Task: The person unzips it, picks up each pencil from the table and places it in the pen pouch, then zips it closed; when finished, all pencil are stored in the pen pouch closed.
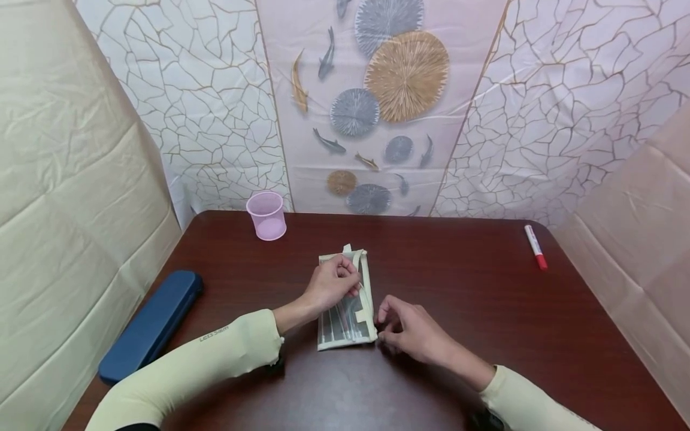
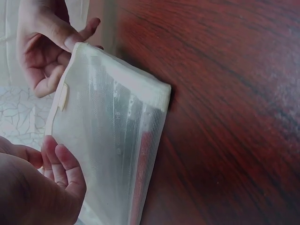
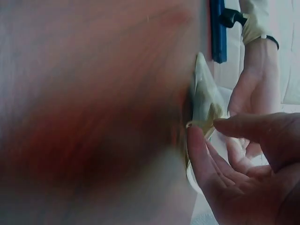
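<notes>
A see-through mesh pouch (image 1: 341,320) with cream trim lies at the middle of the table, with long thin items showing through its side. Seen from the left wrist, a red strip (image 2: 143,154) shows through the mesh pouch (image 2: 105,122) near its lower edge. My left hand (image 1: 331,282) reaches over the pouch and pinches its trimmed edge partway along. At the near right corner, my right hand (image 1: 415,332) pinches the trim between thumb and fingers. The right wrist view has this right hand (image 3: 253,154) close up at the corner, with the left hand (image 3: 260,89) behind it.
On the left side of the dark wooden table (image 1: 458,275) lies a long blue case (image 1: 151,326). A pink cup (image 1: 267,216) stands at the back left. Toward the back right is a white marker (image 1: 535,245) with a red cap. Patterned cloth hangs behind the table.
</notes>
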`<state>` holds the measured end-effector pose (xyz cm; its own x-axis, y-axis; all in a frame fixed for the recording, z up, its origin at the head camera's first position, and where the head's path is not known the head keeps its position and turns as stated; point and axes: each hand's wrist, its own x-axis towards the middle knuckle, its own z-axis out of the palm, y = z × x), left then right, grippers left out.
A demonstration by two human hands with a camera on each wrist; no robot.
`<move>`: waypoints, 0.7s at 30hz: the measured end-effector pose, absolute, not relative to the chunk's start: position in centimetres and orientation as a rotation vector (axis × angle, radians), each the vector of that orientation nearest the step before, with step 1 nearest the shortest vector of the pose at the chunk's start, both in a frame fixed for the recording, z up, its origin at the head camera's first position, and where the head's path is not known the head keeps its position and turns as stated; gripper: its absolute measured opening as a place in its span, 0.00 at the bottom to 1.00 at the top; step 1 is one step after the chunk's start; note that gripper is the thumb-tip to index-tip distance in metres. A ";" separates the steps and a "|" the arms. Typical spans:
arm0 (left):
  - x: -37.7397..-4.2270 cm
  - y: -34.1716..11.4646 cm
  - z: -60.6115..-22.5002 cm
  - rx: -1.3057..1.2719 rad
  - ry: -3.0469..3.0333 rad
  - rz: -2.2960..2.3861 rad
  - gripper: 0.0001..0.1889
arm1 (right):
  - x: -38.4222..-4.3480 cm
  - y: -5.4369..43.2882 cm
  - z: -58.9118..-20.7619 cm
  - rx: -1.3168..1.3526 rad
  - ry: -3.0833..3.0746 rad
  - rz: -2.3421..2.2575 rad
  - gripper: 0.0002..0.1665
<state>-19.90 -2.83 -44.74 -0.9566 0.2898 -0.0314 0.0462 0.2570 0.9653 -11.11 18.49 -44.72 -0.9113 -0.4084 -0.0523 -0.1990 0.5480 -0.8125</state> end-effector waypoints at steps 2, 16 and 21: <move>-19.9 -2.8 -44.8 0.319 2.329 1.770 0.03 | -10.9 18.4 -44.7 -0.471 2.526 -1.346 0.15; -19.9 -2.8 -44.9 0.300 2.356 1.764 0.03 | -11.2 17.8 -45.0 -0.405 2.376 -1.498 0.18; -19.9 -2.7 -44.9 0.316 2.373 1.757 0.02 | -11.6 17.9 -45.3 -0.462 2.338 -1.478 0.18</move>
